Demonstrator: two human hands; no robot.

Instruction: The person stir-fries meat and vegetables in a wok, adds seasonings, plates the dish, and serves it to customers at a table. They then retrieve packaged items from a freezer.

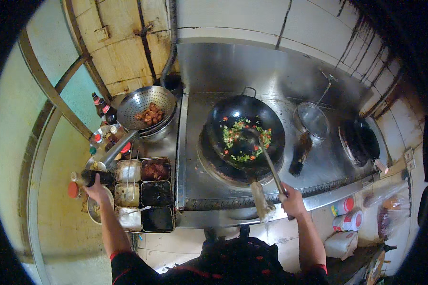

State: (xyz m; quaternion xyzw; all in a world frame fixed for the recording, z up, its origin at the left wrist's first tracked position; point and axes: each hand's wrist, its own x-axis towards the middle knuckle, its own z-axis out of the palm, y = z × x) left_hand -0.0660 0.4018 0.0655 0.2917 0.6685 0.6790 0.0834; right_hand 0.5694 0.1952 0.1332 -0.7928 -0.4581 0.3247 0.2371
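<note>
A black wok (217,110) on the stove holds chopped green vegetable and red pepper pieces (235,133). My right hand (293,203) is closed round the long handle of a metal cooking ladle (273,169), whose head rests among the pieces. The wok's cloth-wrapped handle (262,205) points towards me, left of that hand. At the far left my left hand (97,188) is on a dark bottle (96,177), above a metal bowl (105,210); blur hides how its fingers close. Behind it, a perforated strainer (132,101) holds browned chunks (150,114).
Square seasoning tins (157,169) stand between my left hand and the stove. Bottles (107,112) crowd the left wall. Right of the wok lie a mesh skimmer (312,119), a dark brush-like tool (300,155) and another dark pan (360,142). Tubs (347,221) stand lower right.
</note>
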